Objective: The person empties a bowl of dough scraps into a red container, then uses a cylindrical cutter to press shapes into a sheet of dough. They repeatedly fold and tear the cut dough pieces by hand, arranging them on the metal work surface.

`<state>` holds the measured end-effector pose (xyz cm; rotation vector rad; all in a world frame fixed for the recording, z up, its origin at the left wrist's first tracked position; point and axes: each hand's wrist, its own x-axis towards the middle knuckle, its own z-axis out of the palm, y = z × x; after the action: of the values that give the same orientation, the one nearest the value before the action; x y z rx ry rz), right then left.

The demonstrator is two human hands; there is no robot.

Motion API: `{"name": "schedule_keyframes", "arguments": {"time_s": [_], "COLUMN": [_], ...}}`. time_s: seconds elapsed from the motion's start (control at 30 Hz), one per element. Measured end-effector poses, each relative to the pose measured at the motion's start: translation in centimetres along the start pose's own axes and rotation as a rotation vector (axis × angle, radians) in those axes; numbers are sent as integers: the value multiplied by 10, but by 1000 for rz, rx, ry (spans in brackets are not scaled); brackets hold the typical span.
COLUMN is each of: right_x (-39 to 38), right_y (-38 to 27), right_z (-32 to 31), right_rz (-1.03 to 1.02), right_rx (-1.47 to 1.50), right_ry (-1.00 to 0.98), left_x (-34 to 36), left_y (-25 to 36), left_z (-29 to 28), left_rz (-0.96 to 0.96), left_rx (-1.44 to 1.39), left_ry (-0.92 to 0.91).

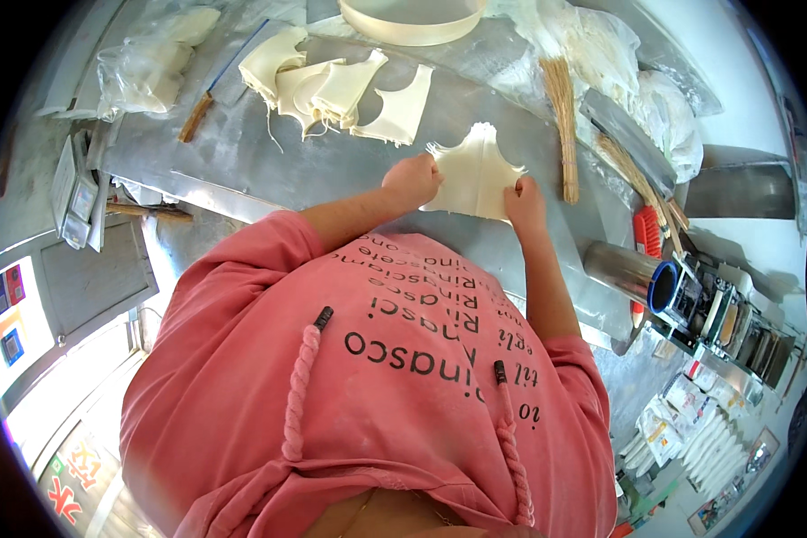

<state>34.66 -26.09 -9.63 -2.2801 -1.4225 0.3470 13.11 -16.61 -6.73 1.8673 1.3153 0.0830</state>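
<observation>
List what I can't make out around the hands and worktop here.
In the head view:
Pale sheet: underside, hidden by its upper face.
Left hand and right hand: palms, hidden by the hands' own backs.
Pale round bowl: far rim, cut off by the top edge.
Plastic bag at left: contents, obscured by crinkled plastic.

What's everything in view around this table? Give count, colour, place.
Table: one, grey metal, centre
Held sheet: one, cream, centre
Other sheets: several, cream, beyond
Round container: one, cream, top edge
Straw brushes: two, tan, right
Bristle brush: one, red, right
Cylinder: one, silver, blue-rimmed, right
Handled tool: one, brown handle, upper left
Bags: several, clear, upper left and right
Hoodie: one, pink, worn
Left hand: one, bare, sheet's left side
Right hand: one, bare, sheet's right side
</observation>
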Motion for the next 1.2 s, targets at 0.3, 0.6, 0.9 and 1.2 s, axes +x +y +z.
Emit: {"name": "schedule_keyframes", "arguments": {"time_s": [0.3,0.6,0.9,1.2], "right_x": [12,58,74,56], "right_y": [-55,-131,-139,-162], "right_z": [-7,27,36,-20], "right_rz": [-30,174,361,187], "right_rx": [13,784,1145,688], "right_ry": [-415,-592,-506,-504], "left_x": [65,52,44,24], "left_y": [-43,-24,-15,11], "left_z": [-61,-66,-75,-71], "left_rz": [-131,29,-22,-94], "left_rx": [434,241,-602,-611], "left_ry": [385,364,166,42]}}
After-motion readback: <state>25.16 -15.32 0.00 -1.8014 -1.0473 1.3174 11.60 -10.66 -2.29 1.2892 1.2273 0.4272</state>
